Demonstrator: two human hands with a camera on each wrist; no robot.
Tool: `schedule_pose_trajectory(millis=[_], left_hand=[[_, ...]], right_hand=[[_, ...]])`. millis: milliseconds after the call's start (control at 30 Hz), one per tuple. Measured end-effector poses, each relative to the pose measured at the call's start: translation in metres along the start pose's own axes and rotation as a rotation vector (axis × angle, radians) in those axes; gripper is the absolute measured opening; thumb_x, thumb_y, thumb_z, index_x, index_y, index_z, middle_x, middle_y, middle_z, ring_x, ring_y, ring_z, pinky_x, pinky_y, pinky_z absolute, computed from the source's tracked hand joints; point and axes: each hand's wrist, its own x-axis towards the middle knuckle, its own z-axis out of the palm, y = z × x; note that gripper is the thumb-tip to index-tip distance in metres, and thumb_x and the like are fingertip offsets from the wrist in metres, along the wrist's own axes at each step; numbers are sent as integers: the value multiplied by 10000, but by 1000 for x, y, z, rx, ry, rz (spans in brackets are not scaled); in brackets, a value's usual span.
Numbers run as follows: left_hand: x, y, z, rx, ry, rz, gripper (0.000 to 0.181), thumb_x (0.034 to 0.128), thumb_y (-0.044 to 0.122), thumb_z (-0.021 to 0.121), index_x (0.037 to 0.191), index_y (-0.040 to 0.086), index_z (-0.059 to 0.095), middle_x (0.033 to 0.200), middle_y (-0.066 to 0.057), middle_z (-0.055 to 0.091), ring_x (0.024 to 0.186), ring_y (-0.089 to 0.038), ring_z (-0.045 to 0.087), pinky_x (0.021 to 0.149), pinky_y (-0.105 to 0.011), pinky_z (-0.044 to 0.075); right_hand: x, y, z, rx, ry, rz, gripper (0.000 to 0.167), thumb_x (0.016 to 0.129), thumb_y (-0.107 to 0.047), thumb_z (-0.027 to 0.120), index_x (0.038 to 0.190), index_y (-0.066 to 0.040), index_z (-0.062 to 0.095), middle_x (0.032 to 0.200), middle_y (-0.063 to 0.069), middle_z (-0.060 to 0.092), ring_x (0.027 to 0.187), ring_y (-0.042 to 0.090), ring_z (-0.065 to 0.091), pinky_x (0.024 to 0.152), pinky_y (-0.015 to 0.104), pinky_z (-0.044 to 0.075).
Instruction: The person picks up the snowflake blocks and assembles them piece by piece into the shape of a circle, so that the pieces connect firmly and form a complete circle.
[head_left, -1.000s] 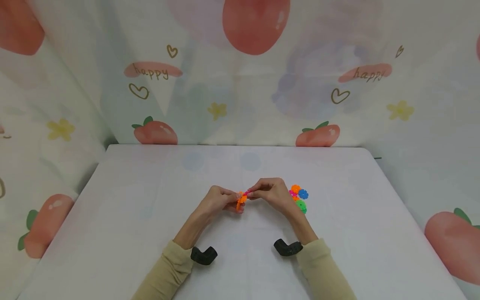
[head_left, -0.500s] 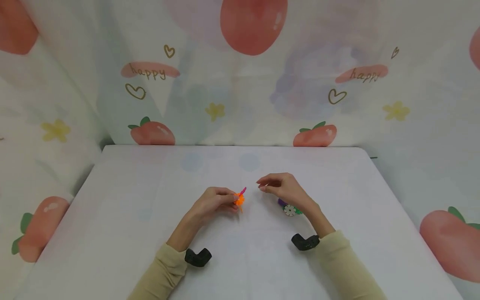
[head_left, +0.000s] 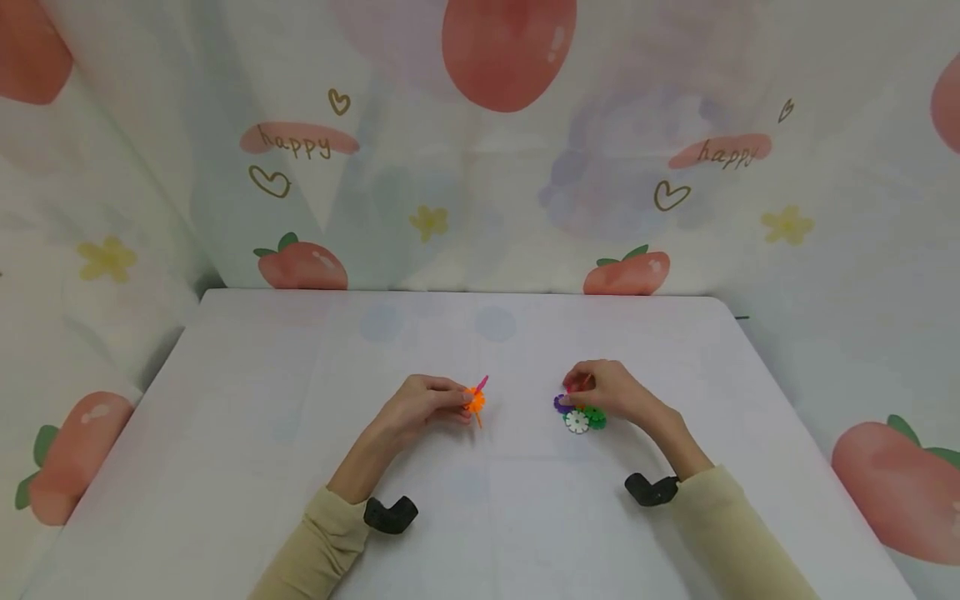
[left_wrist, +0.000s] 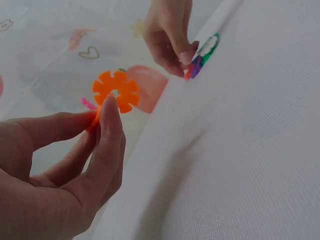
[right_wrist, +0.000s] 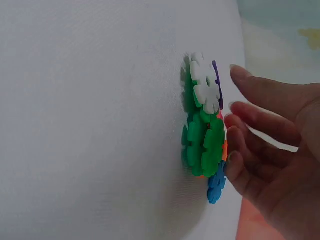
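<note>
In the head view my left hand (head_left: 423,404) pinches orange notched plastic discs, interlocking flower-shaped pieces. One orange disc (left_wrist: 131,91) faces the left wrist camera, and a pink piece (head_left: 483,382) sticks up from the joined set. My right hand (head_left: 611,387) hovers over a small pile, thumb and fingers parted around its far side; the right wrist view shows no piece pinched. That pile has a white disc (head_left: 577,422), green discs (right_wrist: 213,147), a purple disc (head_left: 561,404) and a blue disc (right_wrist: 216,185). Orange and pink pieces are partly hidden by my fingers.
A white-covered table (head_left: 360,350) lies under both hands. Printed cloth (head_left: 465,183) hangs behind it and at the sides. A black curved wrist piece (head_left: 392,516) sits by the left cuff, and a similar black piece (head_left: 651,489) by the right.
My right hand has let go of the pink piece, moved right and come down over the pile. The left hand keeps its pinch on the joined discs, shifted slightly left.
</note>
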Motion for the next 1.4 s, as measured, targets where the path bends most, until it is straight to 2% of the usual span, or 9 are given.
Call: schedule_pose_trajectory(millis=[167,333,467,700,933,1033,1233,1400], left_hand=[[-1,2,0,21,5,-7,273,939,58,710,1133,-133,693,913,-116,756,716,-163,756,846,-358,624],[-1,3,1,30,27,-5,295,952,84,714,1162,-123,691,935,-123,748,726,-160,759,856,-347,620],[-1,4,1,15,36,3,320,950,66,704,1209,-121,676,967,-128,756,731,-168,761,862,-361,620],[-2,4,2,15,39,-9,321,946,58,712,1207,-125,676,973,-125,755,735,-174,766,867,-373,617],[-1,3,3,49,63,-14,290,954,66,709,1178,-118,699,984,-151,754,755,-195,776,847,-357,618],[-1,4,4,57,65,-17,276,953,57,705,1166,-118,706,975,-151,756,748,-192,774,839,-360,620],[-2,3,6,70,49,-16,272,952,49,700,1158,-129,706,966,-162,764,743,-185,772,840,-366,621],[-3,2,7,70,45,-17,277,947,48,702,1158,-132,704,970,-177,769,740,-179,769,834,-376,625]], right_hand=[[1,-2,7,-29,-23,17,311,868,-264,841,1024,-36,698,918,40,666,874,192,566,745,284,510],[2,-5,11,17,29,-9,208,894,-179,810,979,-54,668,862,32,662,801,170,566,724,272,506],[5,-10,15,93,86,-63,173,923,-172,774,986,-46,675,831,21,681,763,142,598,716,253,524],[14,-30,29,266,132,-81,204,956,-201,747,1074,-46,683,762,3,684,680,145,603,642,231,515],[19,-47,34,442,110,-126,222,990,-169,701,1149,-14,707,804,84,740,715,193,669,683,334,598],[20,-54,36,503,95,-132,221,994,-138,687,1158,9,706,829,118,747,729,234,684,688,329,610],[24,-62,43,555,80,-122,226,1008,-134,666,1186,-3,712,855,97,750,744,233,687,692,264,600],[24,-67,44,571,96,-116,229,1018,-152,656,1205,-35,714,876,89,747,756,219,681,711,252,597]])
